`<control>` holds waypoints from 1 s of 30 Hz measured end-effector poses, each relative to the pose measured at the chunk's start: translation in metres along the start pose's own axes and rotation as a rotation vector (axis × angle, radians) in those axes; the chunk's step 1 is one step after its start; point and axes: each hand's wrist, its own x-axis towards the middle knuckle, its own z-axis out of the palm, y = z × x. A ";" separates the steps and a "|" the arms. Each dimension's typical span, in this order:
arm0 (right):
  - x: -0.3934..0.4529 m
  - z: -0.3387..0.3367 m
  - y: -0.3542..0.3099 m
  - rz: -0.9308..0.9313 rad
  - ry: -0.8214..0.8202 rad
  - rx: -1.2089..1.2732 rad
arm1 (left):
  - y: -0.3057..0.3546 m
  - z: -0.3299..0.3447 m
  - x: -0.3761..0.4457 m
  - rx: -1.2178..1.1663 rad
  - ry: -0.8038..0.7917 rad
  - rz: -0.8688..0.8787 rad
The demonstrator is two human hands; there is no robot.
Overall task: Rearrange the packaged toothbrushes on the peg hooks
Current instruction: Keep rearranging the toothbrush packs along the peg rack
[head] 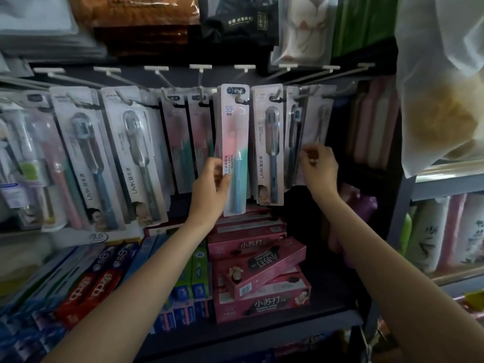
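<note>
My left hand (212,179) pinches the lower edge of a pink-to-teal carded toothbrush pack (234,150) hanging on its hook above my grip, right hand (318,166) curls on the grey-brush pack (318,121), so plenty's left unsorted.

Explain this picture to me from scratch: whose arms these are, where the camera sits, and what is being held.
There is no machine here. The single picture comes from a camera worn on a person's head, looking forward and down at their own two bare hands in a shop. The left hand grips a pink-and-teal toothbrush in a clear-fronted white card pack, whose top is at a white peg hook. The right hand pinches the lower part of a pale toothbrush pack hanging further right. Below, pink toothpaste boxes lie stacked on a dark shelf.
</note>
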 end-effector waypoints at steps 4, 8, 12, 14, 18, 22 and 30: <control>-0.017 0.009 -0.007 0.098 0.014 0.208 | -0.005 -0.013 0.000 0.026 -0.033 0.004; -0.036 0.016 -0.024 0.015 -0.152 0.201 | -0.005 -0.018 -0.004 0.014 -0.018 0.005; -0.040 0.020 -0.026 0.115 -0.178 0.124 | 0.003 -0.015 -0.011 -0.024 -0.025 -0.016; -0.042 0.018 -0.024 0.161 -0.148 0.151 | 0.004 -0.017 -0.013 -0.013 -0.037 -0.010; -0.047 0.011 -0.030 0.099 -0.074 0.081 | -0.009 -0.032 -0.023 0.134 -0.047 -0.022; -0.060 0.009 -0.051 -0.085 0.096 0.010 | -0.023 -0.062 -0.034 0.181 0.144 0.016; -0.094 0.046 -0.095 -0.276 -0.036 0.088 | -0.038 -0.121 -0.022 0.209 0.371 0.110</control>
